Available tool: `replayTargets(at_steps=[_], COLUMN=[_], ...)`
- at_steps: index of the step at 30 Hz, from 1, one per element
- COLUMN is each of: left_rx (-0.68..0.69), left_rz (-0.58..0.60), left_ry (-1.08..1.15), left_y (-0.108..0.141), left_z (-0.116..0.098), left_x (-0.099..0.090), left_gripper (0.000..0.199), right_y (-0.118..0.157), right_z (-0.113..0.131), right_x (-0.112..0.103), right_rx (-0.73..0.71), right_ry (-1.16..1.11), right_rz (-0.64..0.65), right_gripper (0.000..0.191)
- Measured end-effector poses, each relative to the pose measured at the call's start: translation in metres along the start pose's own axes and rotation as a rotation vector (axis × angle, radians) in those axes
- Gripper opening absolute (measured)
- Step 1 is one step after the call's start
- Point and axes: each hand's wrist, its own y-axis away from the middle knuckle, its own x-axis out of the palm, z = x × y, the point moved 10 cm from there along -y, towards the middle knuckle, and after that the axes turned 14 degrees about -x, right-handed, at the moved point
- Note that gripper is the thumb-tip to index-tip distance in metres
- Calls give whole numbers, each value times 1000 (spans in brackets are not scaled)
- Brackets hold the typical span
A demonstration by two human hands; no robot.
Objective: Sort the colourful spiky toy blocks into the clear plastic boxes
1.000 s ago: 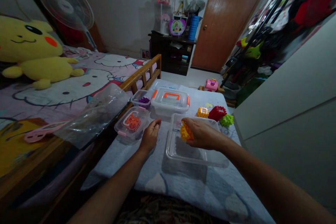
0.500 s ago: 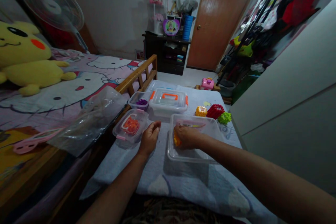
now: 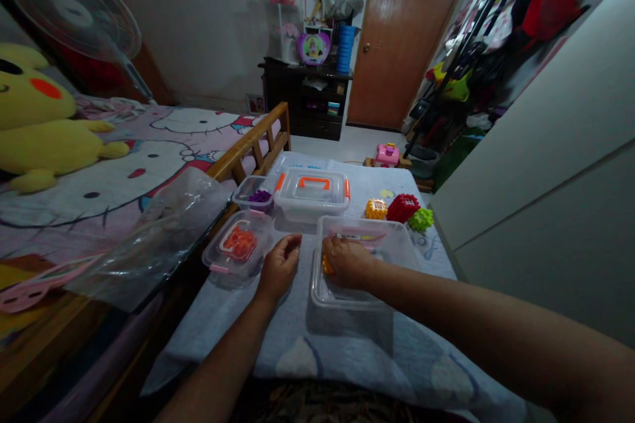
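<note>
In the head camera's view, my right hand (image 3: 350, 264) reaches down inside a clear plastic box (image 3: 342, 305), fingers bent and pressed together around a yellow-orange piece (image 3: 327, 265). The piece shows at the box's left side, mostly covered by my hand; my fingertips are hidden. My left hand (image 3: 280, 266) hovers bare beside the box, fingers loosely curled, thumb slightly apart. Just left of it sits a lidded container (image 3: 241, 267) with pink clips and orange pieces (image 3: 240, 242) showing through. Behind stand a lidded box (image 3: 312, 197) with an orange handle and, at its left, a small tub (image 3: 243, 193) of purple pieces (image 3: 259, 195). Past the clear box's far right corner, a yellow bundle (image 3: 376, 209), a red bundle (image 3: 403, 208) and a green bundle (image 3: 421, 219) line up on the pale blue cloth (image 3: 352, 337).
</note>
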Motion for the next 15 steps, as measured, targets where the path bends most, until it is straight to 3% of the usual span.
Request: replayTargets(at_steps=[11,13,15], left_rx=[5,6,11], left_rz=[14,16,18], left_ry=[-14,-24,-35], left_y=[5,5,4], left_z=[-6,-5,-3], left_x=[2,2,3], left_gripper=[33,32,31], right_y=[16,25,35], right_z=[-4,-9,-17], right_x=[-22,-34,-45], right_rx=[-37,-22,16], right_ry=[-163,-191,-188], right_rz=[4,-25,-16], right_gripper=[75,73,58])
